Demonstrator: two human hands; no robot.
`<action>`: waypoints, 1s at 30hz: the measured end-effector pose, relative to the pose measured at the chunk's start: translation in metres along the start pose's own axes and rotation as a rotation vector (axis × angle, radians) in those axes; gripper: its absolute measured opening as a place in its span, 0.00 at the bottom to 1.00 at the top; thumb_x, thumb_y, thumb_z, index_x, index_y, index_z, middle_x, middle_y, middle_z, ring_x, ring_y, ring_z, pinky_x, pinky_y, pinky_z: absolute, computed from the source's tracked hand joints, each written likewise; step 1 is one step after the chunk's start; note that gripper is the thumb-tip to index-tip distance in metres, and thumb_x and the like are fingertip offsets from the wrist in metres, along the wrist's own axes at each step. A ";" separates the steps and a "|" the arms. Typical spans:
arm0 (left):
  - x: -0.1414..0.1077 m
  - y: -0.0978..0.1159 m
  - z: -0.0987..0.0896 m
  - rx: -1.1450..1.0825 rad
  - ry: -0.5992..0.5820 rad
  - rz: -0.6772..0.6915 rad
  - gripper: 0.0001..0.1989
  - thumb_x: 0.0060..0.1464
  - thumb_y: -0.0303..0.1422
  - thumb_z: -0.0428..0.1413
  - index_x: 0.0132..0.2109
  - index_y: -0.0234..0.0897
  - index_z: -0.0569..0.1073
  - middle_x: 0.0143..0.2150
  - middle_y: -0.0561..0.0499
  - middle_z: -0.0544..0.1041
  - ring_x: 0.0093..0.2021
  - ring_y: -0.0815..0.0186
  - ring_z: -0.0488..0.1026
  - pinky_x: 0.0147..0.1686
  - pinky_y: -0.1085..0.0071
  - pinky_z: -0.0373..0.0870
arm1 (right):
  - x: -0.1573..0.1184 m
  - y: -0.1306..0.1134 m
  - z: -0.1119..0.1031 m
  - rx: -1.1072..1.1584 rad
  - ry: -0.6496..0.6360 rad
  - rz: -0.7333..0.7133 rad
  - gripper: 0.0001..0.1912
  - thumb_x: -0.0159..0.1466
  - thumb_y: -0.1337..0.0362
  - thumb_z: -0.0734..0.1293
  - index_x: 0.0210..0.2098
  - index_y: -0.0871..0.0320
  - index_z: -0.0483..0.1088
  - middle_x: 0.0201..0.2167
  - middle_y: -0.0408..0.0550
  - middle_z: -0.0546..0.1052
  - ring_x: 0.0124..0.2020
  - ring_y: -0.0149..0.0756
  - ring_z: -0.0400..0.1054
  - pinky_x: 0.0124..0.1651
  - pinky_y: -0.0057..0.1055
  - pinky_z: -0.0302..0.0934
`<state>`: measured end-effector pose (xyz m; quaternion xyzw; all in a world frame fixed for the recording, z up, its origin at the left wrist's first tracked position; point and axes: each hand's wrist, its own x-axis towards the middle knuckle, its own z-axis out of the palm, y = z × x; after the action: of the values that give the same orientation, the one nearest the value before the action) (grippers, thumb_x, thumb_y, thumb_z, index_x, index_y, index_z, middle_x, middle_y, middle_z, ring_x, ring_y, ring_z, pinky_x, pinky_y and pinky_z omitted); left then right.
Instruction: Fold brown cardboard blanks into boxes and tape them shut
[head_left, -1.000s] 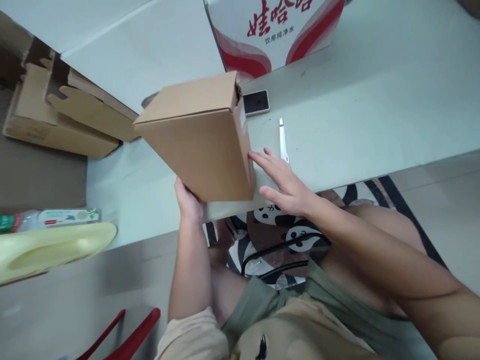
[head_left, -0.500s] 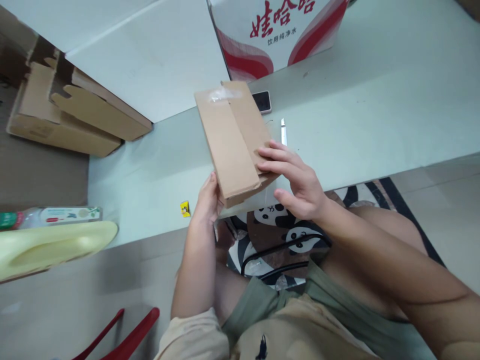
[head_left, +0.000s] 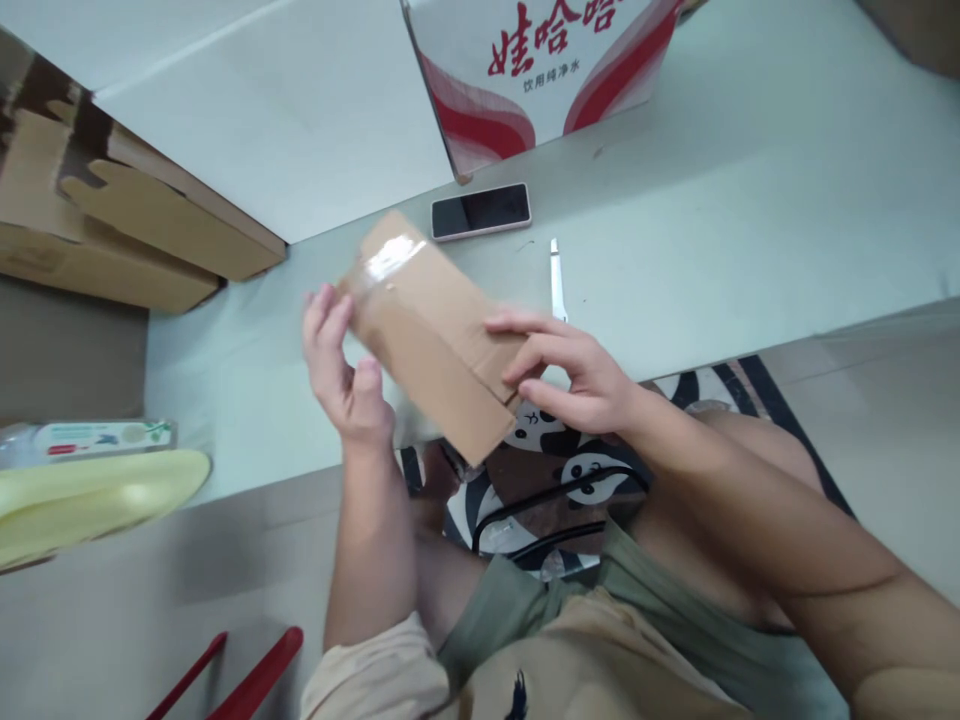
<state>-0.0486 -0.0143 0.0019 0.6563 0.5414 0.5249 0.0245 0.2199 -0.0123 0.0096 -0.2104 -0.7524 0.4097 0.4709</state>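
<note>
A small brown cardboard box (head_left: 442, 340) is held above the front of the table, tilted, with shiny clear tape across its far end. My left hand (head_left: 341, 365) is at the box's left side, fingertips curled against the far left corner and thumb close to the edge. At the near right end, my right hand (head_left: 574, 370) has its fingers on the box's top and its thumb by the edge. The underside is hidden. Beyond the right fingers lies a white utility knife (head_left: 556, 280). A phone (head_left: 481, 212) rests behind the box, dark screen up.
A white and red water carton (head_left: 547, 80) stands at the back beside a large white box (head_left: 300, 110). Opened cardboard boxes (head_left: 172, 220) sit at the left. A pale yellow object (head_left: 112, 490) overhangs the front left edge near a printed package (head_left: 105, 437). Red bars (head_left: 259, 670) show below.
The box has turned counterclockwise, its far end moving left, uncovering the phone. My left hand has moved from the near corner to the far left corner. The view has shifted slightly.
</note>
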 end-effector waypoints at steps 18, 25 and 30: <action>-0.017 -0.007 0.001 -0.075 0.064 0.024 0.24 0.62 0.45 0.46 0.55 0.40 0.79 0.58 0.45 0.73 0.62 0.54 0.69 0.67 0.52 0.63 | 0.007 0.028 -0.033 -0.933 -0.138 0.937 0.25 0.66 0.53 0.60 0.60 0.51 0.68 0.47 0.57 0.74 0.41 0.48 0.69 0.38 0.39 0.60; -0.019 -0.010 0.000 -0.081 0.051 0.045 0.24 0.64 0.45 0.45 0.56 0.41 0.78 0.59 0.44 0.72 0.62 0.53 0.68 0.68 0.49 0.61 | 0.007 0.034 -0.027 -0.973 -0.223 0.913 0.17 0.64 0.53 0.61 0.47 0.53 0.73 0.44 0.55 0.74 0.37 0.43 0.68 0.33 0.36 0.54; -0.018 -0.011 0.000 -0.094 0.043 0.066 0.23 0.64 0.44 0.45 0.57 0.42 0.77 0.59 0.45 0.71 0.62 0.53 0.68 0.67 0.49 0.61 | 0.008 0.032 -0.030 -0.887 0.034 0.811 0.14 0.60 0.58 0.66 0.43 0.55 0.70 0.42 0.51 0.75 0.36 0.40 0.67 0.36 0.35 0.56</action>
<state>-0.0535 -0.0227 -0.0168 0.6606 0.4946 0.5642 0.0263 0.2400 0.0245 -0.0054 -0.6637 -0.7035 0.2004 0.1563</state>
